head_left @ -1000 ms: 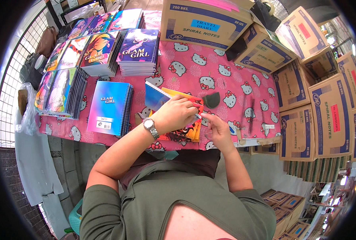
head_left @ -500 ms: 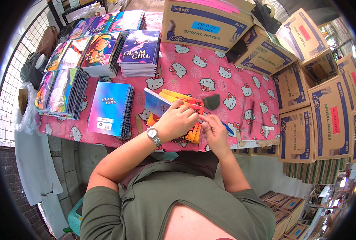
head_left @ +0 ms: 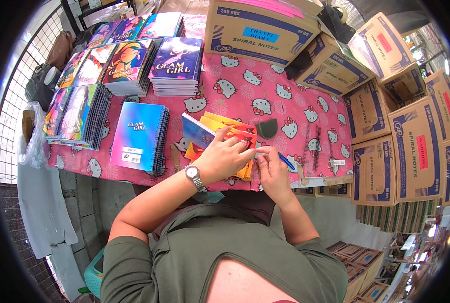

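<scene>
My left hand (head_left: 227, 155), with a watch on its wrist, lies over a fanned bunch of orange and yellow notebooks (head_left: 245, 129), its fingers bent and gripping them. A blue notebook (head_left: 194, 132) sticks out on the left of that bunch. Close by on the right, my right hand (head_left: 272, 171) has thumb and index finger pinched together at the bunch's right edge; what they pinch is too small to make out. From behind its fingers shows a blue pen (head_left: 287, 162); I cannot tell whether it is held. To the left rests a stack of blue-pink spiral notebooks (head_left: 136, 134).
Stacks of spiral notebooks (head_left: 177, 60) with illustrated covers fill the table's far left. Cardboard boxes (head_left: 260, 35) stand at the back and down the right side. A dark green rounded piece (head_left: 268, 129) and loose black spiral coils (head_left: 316, 146) lie on the pink patterned cloth (head_left: 225, 91).
My right fingers have shifted slightly at the edge of the orange bunch. My left hand keeps its place, and the notebooks lie as before.
</scene>
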Demonstrator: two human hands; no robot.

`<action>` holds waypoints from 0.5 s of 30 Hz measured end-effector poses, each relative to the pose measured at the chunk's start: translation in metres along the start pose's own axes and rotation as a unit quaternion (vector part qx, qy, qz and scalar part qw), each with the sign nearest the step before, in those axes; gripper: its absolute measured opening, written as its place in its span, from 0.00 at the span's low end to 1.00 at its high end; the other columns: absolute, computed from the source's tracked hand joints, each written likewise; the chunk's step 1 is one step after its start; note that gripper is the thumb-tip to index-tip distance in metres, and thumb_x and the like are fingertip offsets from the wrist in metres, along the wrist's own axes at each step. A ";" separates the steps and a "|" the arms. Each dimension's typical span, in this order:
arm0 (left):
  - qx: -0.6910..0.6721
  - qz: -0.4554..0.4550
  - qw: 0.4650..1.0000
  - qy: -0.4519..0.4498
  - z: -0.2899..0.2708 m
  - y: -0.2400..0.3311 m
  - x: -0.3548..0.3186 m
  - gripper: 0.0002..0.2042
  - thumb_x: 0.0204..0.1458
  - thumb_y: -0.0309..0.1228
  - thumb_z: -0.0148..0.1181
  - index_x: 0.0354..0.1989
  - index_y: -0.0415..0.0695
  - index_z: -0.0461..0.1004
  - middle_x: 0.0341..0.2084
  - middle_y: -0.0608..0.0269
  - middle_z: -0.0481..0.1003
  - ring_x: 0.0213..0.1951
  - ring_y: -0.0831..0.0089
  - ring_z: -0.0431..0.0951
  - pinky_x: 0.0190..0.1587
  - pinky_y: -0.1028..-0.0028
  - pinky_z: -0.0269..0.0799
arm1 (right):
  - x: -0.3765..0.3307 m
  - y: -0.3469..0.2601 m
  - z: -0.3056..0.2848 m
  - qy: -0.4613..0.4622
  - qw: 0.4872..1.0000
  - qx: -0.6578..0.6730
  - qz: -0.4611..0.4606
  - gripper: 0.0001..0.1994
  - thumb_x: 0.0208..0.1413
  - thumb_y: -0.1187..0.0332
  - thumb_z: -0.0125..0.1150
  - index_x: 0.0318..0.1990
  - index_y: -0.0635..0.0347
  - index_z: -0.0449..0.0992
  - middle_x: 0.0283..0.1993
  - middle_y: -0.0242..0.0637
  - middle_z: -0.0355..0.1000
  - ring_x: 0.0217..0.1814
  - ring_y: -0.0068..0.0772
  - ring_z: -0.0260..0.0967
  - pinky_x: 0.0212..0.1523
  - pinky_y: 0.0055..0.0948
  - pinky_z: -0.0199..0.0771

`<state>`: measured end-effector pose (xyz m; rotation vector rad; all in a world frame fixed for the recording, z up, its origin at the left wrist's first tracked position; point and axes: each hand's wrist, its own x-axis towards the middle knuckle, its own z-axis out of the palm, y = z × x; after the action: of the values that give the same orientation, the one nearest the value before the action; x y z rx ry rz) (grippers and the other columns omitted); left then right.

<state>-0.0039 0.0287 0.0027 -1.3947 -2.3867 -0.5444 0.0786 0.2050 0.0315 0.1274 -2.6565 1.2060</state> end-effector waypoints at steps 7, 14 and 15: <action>-0.032 -0.001 0.999 -0.025 -0.006 -0.002 -0.007 0.12 0.51 0.37 0.66 0.42 0.50 0.75 0.34 0.72 0.78 0.43 0.72 0.79 0.66 0.50 0.59 | 0.031 0.038 -0.009 -0.111 0.961 0.191 0.165 0.19 0.57 0.71 0.64 0.54 0.62 0.66 0.46 0.50 0.73 0.49 0.51 0.74 0.46 0.43 0.76; -0.020 -0.008 0.999 -0.041 -0.003 -0.009 -0.018 0.15 0.49 0.41 0.68 0.43 0.52 0.74 0.48 0.67 0.76 0.63 0.62 0.68 0.69 0.34 0.41 | 0.079 0.201 0.018 -0.108 0.962 -0.252 -0.010 0.23 0.46 0.66 0.70 0.51 0.59 0.73 0.64 0.51 0.65 0.71 0.57 0.57 0.69 0.50 0.58; -0.014 -0.065 0.998 0.004 -0.007 -0.004 -0.023 0.15 0.49 0.42 0.68 0.42 0.53 0.74 0.51 0.66 0.75 0.66 0.58 0.63 0.68 0.29 0.37 | 0.083 0.186 0.014 -0.113 0.980 -0.166 0.007 0.24 0.45 0.68 0.70 0.52 0.59 0.73 0.64 0.49 0.65 0.71 0.55 0.57 0.69 0.49 0.59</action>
<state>0.0041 0.0057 -0.0024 -1.2515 -2.4861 -0.6166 -0.0358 0.3179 -0.0940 0.1994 -3.0163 0.7740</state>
